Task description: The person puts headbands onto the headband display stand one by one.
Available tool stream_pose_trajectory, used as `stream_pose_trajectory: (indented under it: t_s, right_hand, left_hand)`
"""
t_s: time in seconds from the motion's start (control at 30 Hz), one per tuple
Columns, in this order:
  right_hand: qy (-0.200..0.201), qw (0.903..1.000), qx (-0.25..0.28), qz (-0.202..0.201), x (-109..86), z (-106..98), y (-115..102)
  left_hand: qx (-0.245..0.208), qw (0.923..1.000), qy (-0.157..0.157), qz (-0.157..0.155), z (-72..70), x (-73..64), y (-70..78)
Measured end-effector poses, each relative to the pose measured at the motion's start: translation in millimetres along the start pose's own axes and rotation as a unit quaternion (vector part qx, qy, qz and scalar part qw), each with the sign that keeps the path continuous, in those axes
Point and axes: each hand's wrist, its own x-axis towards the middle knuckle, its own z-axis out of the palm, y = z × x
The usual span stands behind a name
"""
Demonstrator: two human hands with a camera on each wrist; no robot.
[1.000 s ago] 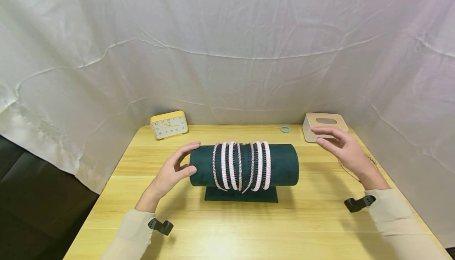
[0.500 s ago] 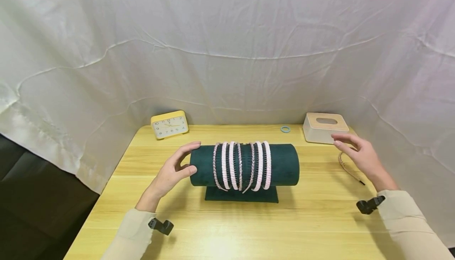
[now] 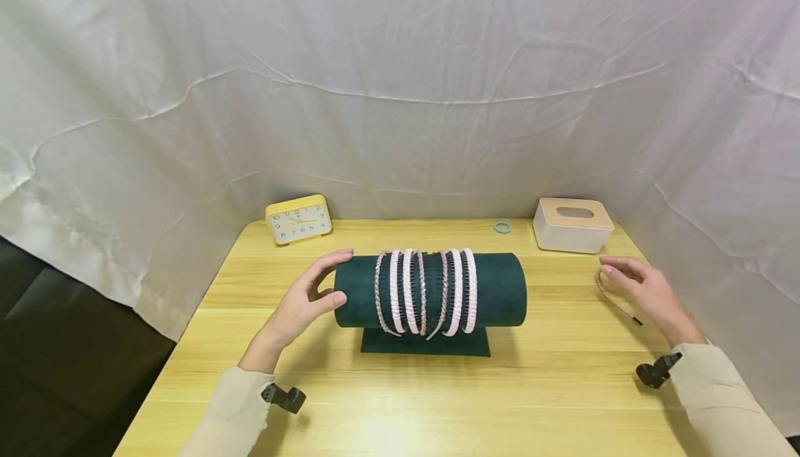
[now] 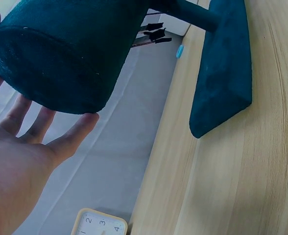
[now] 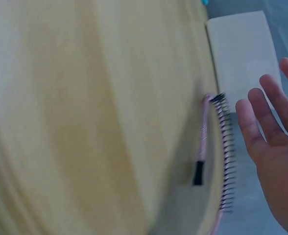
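My left hand [image 3: 296, 308] holds the left end of a dark green velvet headband stand [image 3: 500, 290], thumb in front and fingers at the top; in the left wrist view its fingertips spread around the end's rim. Several pink and white braided headbands [image 3: 455, 294] hang over the roll, side by side. On the right, my right hand [image 3: 653, 301] hovers with nothing in it, over another braided headband [image 3: 619, 306] lying on the table. The right wrist view shows that headband's row of comb teeth [image 5: 227, 161] and a black tip, with extended fingers beside it.
A yellow alarm clock [image 3: 298, 221] stands at the back left of the wooden table [image 3: 387, 401]. At the back right are a tissue box [image 3: 571, 231] with a wooden lid and a small light-blue ring [image 3: 502, 227]. A pale curtain [image 3: 400, 96] surrounds the table's back and sides.
My right hand has moved right and toward me, from in front of the tissue box to over the loose headband. The left hand and the stand have stayed in place.
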Motion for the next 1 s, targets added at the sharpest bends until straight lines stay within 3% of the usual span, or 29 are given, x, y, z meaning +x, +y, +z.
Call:
stream_pose_trajectory:
  t_s: [0.2, 0.47, 0.7, 1.0]
  right_hand:
    - [-0.009, 1.0, -0.004, -0.002, -0.4, 4.9, 16.1]
    - [-0.003, 0.9985, -0.052, -0.018, 0.3, 9.4, 20.3]
    - [-0.036, 0.9907, -0.127, 0.033, 1.4, 12.1, 10.1]
    - [-0.096, 0.9939, -0.049, 0.024, -0.4, 25.3, -2.7]
  left_hand:
    - [0.002, 1.0, 0.001, 0.002, 0.1, 0.2, -0.3]
    - [0.0, 1.0, 0.0, 0.004, 0.1, -0.3, -2.1]
    - [0.0, 1.0, 0.001, 0.003, 0.2, -0.3, -1.5]
    - [-0.003, 1.0, 0.002, 0.005, 0.0, 0.1, -0.7]
